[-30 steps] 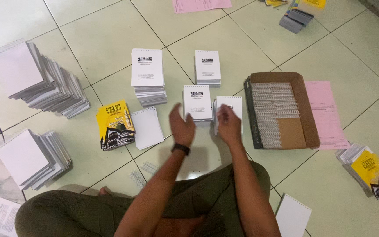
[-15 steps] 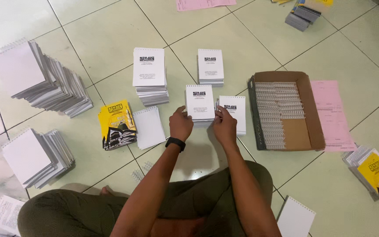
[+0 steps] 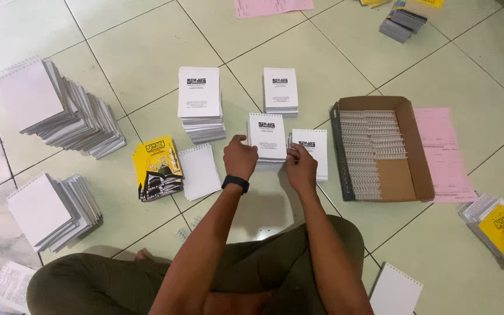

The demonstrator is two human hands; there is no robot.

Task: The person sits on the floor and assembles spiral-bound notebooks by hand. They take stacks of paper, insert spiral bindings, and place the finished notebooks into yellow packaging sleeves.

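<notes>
Floor: pale green tiled floor (image 3: 333,52) carries all the goods; the person sits cross-legged at its near edge.
Left hand: left hand (image 3: 239,157) grips the left edge of the middle pad (image 3: 267,137), fingers closed on it, a black watch (image 3: 235,183) at the wrist.
Right hand: right hand (image 3: 301,166) pinches the middle pad's lower right corner, thumb and fingers together on it, just beside the right pad (image 3: 311,151).
Work item: middle pad sits at floor centre on a low stack, touching the right pad's stack along one side.
Other stacks: two taller white stacks, one far-left (image 3: 198,93) and one far-centre (image 3: 280,88), lie beyond the hands.
Coils: cardboard box (image 3: 415,140) of white binding coils (image 3: 368,146) stands right of the hands, apart from them.
Covers: yellow cover (image 3: 157,166) and a blank pad (image 3: 199,172) lie left of the hands.
Finished goods: bound piles (image 3: 59,111) lean at the left edge; pink sheets (image 3: 441,154) lie past the box.
Step in hand: judged to be squaring or lifting the top set off the middle stack, both hands engaged.
Next move calls for: an even two-handed grip, sheets kept aligned at the punched top edge, and clearance from the right pad so its stack is not dragged.
</notes>
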